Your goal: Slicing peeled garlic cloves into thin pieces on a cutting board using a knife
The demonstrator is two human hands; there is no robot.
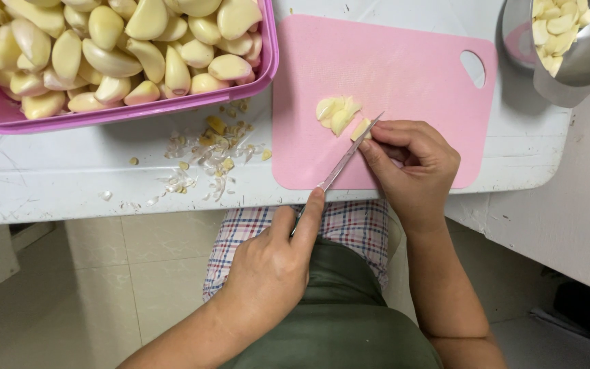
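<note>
- Pale yellow garlic clove (361,128), partly sliced, on pink cutting board (404,75).
- Right hand (414,164) pinching clove.
- Left hand (271,266) clasped around knife (347,156), forefinger along blade.

Single head-worn view, looking steeply down from close above, white worktop (69,181) near edge crossing mid-frame, tiled floor (104,273) below, person's lap beneath

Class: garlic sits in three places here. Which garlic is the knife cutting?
The small garlic piece on the pink cutting board, pinned by the right hand. The knife tip touches only it.
</note>
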